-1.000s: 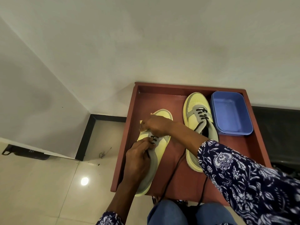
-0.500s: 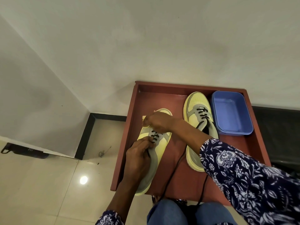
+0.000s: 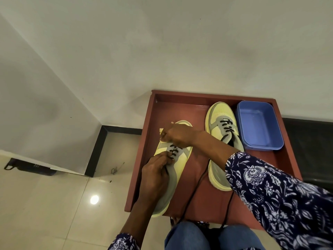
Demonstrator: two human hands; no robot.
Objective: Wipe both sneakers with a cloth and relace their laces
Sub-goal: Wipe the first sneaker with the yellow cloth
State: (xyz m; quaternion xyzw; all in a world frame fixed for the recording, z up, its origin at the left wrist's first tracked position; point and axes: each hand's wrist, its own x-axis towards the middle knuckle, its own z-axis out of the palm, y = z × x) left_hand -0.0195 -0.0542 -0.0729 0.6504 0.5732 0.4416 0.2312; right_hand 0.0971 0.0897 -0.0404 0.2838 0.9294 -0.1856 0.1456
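On the red desk, the near sneaker lies lengthwise with its toe toward the wall, its heel overhanging the front edge, while the left hand pinches its black lace and the right hand clutches a yellow cloth over the toe, bare desk lying between it and the second sneaker.

Bare tray strip between sneakers
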